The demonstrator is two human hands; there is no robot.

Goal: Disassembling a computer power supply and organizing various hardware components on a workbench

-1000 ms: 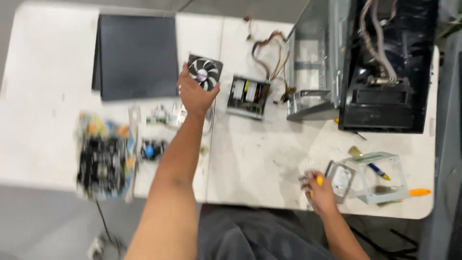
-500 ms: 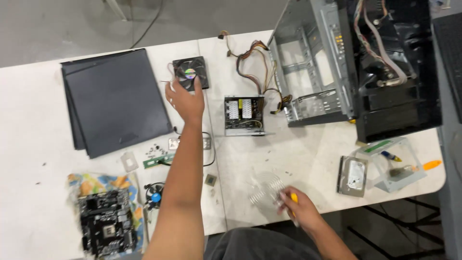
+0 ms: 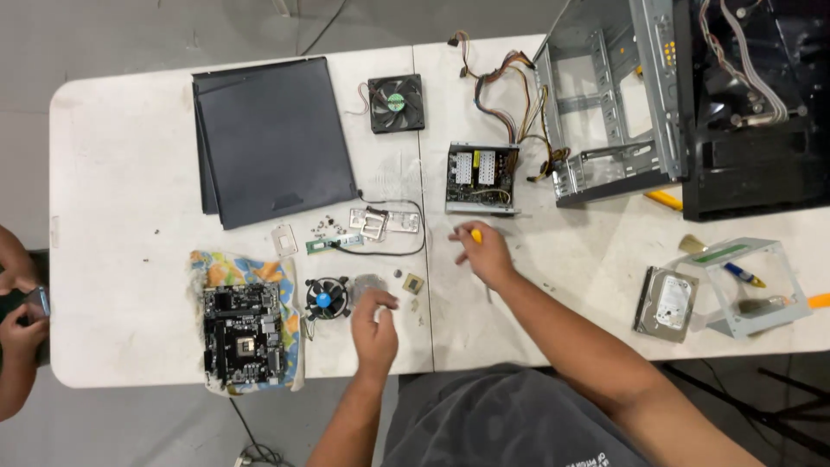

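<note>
While the left hand (image 3: 373, 322) rests near the front edge of the white table (image 3: 121, 173), its fingers are loosely curled around what looks like a small grey metallic piece (image 3: 367, 285), though motion blur makes it hard to say what the piece is or how firmly it is held. Just to the left of that hand, almost touching, sits the round CPU cooler (image 3: 327, 297) with its blue hub, and beyond that the motherboard (image 3: 242, 333) lies on a colourful cloth (image 3: 233, 270).

The right hand (image 3: 484, 255) is closed around a screwdriver (image 3: 475, 235) with a yellow handle; the yellow end points away from the person, toward the power supply unit (image 3: 482, 179), which lies just beyond it, and the shaft seems to run back under the palm. A small square processor chip (image 3: 413, 283) lies between the two hands, a little nearer the left one and within easy reach of either, with nothing over it.

Farther off are small brackets (image 3: 380, 222) and a black cable (image 3: 406, 251), a case fan (image 3: 396, 103), dark side panels (image 3: 275, 138), the open computer case (image 3: 605, 104), a hard drive (image 3: 666, 301) and a drive cage (image 3: 743, 285). Another person's hands (image 3: 19, 329) hold a phone at the left edge.
</note>
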